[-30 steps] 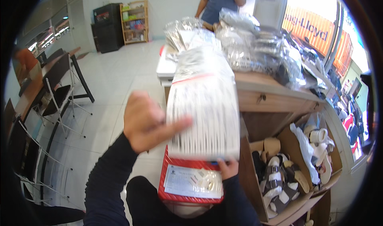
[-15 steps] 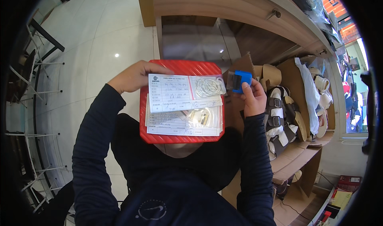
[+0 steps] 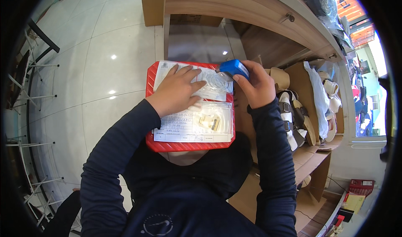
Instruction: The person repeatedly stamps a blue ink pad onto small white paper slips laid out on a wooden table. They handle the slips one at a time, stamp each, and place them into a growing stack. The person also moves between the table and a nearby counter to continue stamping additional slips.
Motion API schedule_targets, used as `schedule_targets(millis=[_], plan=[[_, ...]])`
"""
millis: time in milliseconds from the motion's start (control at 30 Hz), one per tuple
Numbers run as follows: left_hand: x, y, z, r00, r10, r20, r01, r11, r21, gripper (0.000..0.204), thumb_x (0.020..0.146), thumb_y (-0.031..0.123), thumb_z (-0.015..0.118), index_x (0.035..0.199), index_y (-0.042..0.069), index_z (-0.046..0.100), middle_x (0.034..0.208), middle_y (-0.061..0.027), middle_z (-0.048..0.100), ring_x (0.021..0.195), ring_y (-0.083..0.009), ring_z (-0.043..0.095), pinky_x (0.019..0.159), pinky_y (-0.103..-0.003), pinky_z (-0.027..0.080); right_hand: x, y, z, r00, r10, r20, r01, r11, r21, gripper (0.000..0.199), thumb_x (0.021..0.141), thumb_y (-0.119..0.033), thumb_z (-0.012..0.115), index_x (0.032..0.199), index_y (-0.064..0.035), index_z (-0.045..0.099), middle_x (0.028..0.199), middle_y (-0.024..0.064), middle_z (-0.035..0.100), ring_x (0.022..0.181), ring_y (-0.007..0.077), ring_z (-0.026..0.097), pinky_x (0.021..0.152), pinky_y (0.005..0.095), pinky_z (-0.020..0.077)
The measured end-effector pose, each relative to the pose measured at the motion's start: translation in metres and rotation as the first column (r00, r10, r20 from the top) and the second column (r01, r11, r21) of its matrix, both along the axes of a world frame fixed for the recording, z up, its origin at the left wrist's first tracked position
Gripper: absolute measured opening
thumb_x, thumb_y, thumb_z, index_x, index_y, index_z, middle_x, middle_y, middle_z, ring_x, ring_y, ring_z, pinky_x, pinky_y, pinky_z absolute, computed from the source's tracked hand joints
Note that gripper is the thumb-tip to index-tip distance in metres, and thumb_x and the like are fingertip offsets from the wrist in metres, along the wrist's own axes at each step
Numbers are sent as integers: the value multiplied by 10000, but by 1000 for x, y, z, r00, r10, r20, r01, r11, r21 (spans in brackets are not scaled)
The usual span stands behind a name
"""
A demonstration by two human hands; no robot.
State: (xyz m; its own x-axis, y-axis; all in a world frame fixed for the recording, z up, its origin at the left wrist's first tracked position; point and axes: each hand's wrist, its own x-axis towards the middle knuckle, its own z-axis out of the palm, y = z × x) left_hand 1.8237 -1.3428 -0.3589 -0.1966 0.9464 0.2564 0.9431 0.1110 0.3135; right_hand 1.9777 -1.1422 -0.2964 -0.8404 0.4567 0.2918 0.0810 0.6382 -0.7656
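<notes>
So the biggest thing in the middle of the frame is a red ribbed plastic tray [image 3: 189, 145] sitting on the person's lap, carrying a couple of clear plastic pouches with white paper forms [image 3: 194, 123] slipped inside. Looks to me like the step in hand is stapling or clipping the upper pouch shut at its top right corner, since that's exactly where the tool is parked.

The left hand [image 3: 176, 90] lies flat across the upper pouch, palm down, fingers [image 3: 190, 74] spread out and pressing the paper so it stays put. The forearm comes up from the lower left in a dark navy sleeve, wrist about straight.

The right hand [image 3: 257, 86] is curled around a small blue plastic stapler-like tool [image 3: 233, 68], fingers wrapped over the top and thumb underneath as far as I can tell. The tool's nose touches the pouch's corner, just right of center in the upper half.

My guess on the next move: it needs the corner fed squarely into the tool's mouth and a firm squeeze while the left hand keeps everything from sliding.

Off to the right there's an open brown cardboard box of sandals [image 3: 303, 111], and a wooden tabletop [image 3: 234, 11] curves along the top.
</notes>
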Motion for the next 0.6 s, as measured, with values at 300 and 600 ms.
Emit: schedule_targets(millis=[300, 600], plan=[[8, -2, -8, 997, 32, 66, -41, 989, 140, 348, 827, 259, 725, 1140, 107, 726, 1276, -113, 597, 1199, -282, 510, 1030, -431, 365, -33, 5, -6, 951, 116, 288, -228, 891, 393, 379, 798, -114, 765, 1152, -41, 649, 1021, 150, 678, 854, 299, 674, 742, 358, 539], [7, -3, -9, 996, 36, 87, -50, 986, 161, 311, 842, 239, 715, 1120, 99, 727, 1242, -108, 607, 1192, -281, 513, 1031, -429, 371, -45, 0, -13, 869, 44, 492, -298, 841, 452, 361, 775, -167, 761, 1101, -39, 671, 1044, 183, 685, 950, 374, 655, 841, 422, 525]])
